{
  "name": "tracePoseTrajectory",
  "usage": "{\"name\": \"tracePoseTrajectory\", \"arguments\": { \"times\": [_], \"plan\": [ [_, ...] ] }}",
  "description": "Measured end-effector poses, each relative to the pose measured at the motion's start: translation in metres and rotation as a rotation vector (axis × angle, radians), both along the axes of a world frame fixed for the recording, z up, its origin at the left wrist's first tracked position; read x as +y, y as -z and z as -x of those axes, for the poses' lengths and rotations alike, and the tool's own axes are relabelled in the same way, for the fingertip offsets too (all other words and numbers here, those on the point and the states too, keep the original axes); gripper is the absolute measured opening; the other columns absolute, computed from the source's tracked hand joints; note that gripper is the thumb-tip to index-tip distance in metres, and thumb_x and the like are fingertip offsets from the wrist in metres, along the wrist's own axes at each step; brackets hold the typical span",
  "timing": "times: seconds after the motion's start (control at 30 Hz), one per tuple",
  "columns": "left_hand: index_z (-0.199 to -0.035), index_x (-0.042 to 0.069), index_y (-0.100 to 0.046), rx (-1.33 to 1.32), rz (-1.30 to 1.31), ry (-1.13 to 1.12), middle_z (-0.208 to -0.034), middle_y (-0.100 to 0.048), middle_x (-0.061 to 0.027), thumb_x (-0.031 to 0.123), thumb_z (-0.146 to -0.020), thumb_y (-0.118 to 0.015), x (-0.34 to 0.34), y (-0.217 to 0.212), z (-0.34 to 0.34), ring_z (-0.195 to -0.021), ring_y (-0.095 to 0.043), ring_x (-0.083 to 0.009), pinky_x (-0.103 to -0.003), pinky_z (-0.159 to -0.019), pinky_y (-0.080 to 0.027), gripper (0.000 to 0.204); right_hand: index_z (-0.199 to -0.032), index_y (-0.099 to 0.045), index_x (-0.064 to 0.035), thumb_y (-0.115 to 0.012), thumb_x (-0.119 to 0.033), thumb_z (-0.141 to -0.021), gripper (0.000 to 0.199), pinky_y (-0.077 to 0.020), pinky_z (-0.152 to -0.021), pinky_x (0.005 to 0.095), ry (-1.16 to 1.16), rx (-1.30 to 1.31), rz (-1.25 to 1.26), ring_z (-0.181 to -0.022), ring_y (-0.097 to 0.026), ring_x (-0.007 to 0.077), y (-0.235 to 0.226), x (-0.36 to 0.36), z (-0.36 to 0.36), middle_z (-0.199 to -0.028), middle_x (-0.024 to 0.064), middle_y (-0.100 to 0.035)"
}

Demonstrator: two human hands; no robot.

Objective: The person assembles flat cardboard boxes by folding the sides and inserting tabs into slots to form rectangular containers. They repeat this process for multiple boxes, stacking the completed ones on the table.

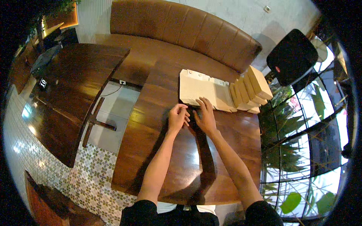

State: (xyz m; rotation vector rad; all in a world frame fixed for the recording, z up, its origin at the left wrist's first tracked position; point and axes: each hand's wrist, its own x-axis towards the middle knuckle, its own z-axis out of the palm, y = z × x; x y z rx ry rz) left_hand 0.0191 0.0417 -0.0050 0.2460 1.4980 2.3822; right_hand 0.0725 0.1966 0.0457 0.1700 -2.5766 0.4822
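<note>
Back wall (230,13): pale grey, kinda patchy, with ribbed panelling (92,20) over on the left
Bench (184,30): long brown padded one against that wall, seams running down the backrest
Near table (184,158): dark shiny wood, bright glare on top
Other table (71,98): off to the left, also dark wood
Floor: plain grey tiles (118,100) between the tables, then patterned green-and-tan tiles (96,165) lower left
Window (296,150): right side, dark bars, super bright, green leaves (290,202) showing, can't tell if inside or out
Light: orange glowing strip (76,19), top left
Socket (122,82): low by the bench, cord attached
</note>
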Motion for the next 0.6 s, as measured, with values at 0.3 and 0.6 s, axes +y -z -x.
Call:
{"name": "tracePoseTrajectory", "arguments": {
  "times": [0.3, 0.6],
  "plan": [
    [-0.109, 0.004, -0.064, -0.189, -0.419, -0.193, -0.08, -0.065, -0.0099, 0.025, -0.103, -0.056, -0.012, 0.01, 0.02, -0.063, -0.065, -0.0204, -0.036, -0.051, -0.056, 0.024, -0.098, -0.079, -0.0079, -0.079, -0.039, -0.084, 0.034, -0.0569, -0.086, 0.0464, 0.199, -0.424, -0.14, -0.096, -0.071, 0.0363, -0.019, -0.025, 0.079, -0.1, 0.0182, -0.074],
    [-0.111, 0.002, -0.062, -0.234, -0.39, -0.183, -0.084, -0.065, -0.0109, 0.022, -0.105, -0.052, -0.013, 0.011, 0.021, -0.065, -0.066, -0.0204, -0.034, -0.054, -0.058, 0.023, -0.074, -0.071, -0.0012, -0.068, -0.015, -0.084, 0.018, -0.0589, -0.073, 0.0507, 0.221, -0.285, -0.317, -0.081, -0.072, 0.0437, -0.01, -0.043, 0.087, -0.083, 0.03, -0.07]
  ]
}}
